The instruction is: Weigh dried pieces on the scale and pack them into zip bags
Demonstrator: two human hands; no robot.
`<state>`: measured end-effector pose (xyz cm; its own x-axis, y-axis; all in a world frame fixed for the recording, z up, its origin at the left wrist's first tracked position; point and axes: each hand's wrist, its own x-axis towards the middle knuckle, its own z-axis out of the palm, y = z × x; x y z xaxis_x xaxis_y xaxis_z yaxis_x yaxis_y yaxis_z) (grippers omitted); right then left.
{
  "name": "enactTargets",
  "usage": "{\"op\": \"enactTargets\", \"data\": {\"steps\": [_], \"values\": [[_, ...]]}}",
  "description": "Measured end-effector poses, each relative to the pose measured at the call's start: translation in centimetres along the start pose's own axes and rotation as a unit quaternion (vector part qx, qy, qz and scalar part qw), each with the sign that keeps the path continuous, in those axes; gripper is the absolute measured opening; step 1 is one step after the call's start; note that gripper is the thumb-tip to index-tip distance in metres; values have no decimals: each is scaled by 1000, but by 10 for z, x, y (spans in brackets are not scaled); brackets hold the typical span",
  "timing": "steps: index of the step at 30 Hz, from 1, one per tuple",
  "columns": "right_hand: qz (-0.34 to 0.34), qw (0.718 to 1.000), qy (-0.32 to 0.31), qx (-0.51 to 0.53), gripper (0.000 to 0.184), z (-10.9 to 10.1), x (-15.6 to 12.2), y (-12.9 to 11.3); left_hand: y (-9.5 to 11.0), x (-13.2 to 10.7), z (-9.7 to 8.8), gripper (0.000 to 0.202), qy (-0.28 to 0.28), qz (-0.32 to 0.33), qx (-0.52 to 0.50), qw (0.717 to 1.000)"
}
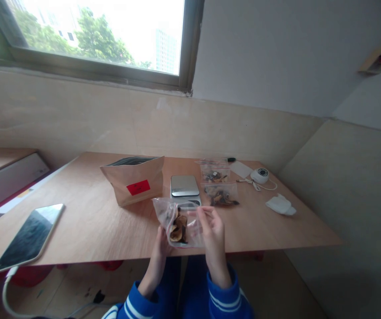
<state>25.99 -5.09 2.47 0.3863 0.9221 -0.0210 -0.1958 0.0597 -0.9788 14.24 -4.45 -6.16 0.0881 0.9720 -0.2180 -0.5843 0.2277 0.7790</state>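
Over the near edge of the wooden table, both my hands hold a small clear plastic bag with dark and tan dried pieces in it. My left hand grips the bag's lower left side from below. My right hand pinches its right edge, fingers curled around the plastic. Just behind the bag stands a small silver kitchen scale. To the scale's right lie two more clear bags of dried pieces.
An open brown paper pouch with a red label stands left of the scale. A phone on a white cable lies at the table's left front. At the right are a white round device with a cord, a crumpled tissue and a white card.
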Motion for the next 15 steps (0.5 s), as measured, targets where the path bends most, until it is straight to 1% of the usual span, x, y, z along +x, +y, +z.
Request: {"op": "enactTargets", "data": {"steps": [2, 3, 4, 5, 6, 7, 8, 9, 10, 11, 12, 14, 15], "values": [[30, 998, -58, -14, 39, 11, 10, 7, 4, 6, 2, 73, -28, -20, -45, 998], [29, 996, -81, -31, 39, 16, 15, 10, 8, 8, 4, 77, -24, -14, -49, 998], [9, 994, -91, -56, 37, 20, 19, 12, 12, 12, 6, 79, -4, 1, -45, 999], [-30, 992, -84, -88, 35, 24, 21, 12, 16, 16, 7, 79, 23, 16, -35, 999], [-85, 987, -63, -124, 33, 27, 23, 10, 19, 20, 7, 78, 46, 26, -22, 998], [-148, 975, -34, -161, 32, 29, 23, 7, 21, 26, 7, 77, 63, 35, -10, 997], [-208, 959, -10, -193, 29, 31, 23, 3, 23, 32, 6, 75, 72, 41, -2, 997], [-257, 941, 0, -219, 25, 32, 23, -2, 24, 38, 5, 74, 71, 46, 3, 996], [-289, 927, -13, -238, 20, 33, 23, -8, 23, 44, 3, 72, 68, 51, 6, 996], [-304, 917, -46, -252, 17, 33, 23, -13, 23, 49, 1, 70, 63, 56, 10, 996], [-307, 909, -91, -266, 19, 34, 26, -17, 21, 53, -1, 69, 58, 63, 17, 996], [-291, 890, -180, -302, 28, 35, 35, -22, 19, 60, -4, 65, 53, 88, 36, 994], [-279, 879, -209, -326, 29, 36, 41, -22, 17, 62, -5, 62, 52, 105, 46, 992]]}}
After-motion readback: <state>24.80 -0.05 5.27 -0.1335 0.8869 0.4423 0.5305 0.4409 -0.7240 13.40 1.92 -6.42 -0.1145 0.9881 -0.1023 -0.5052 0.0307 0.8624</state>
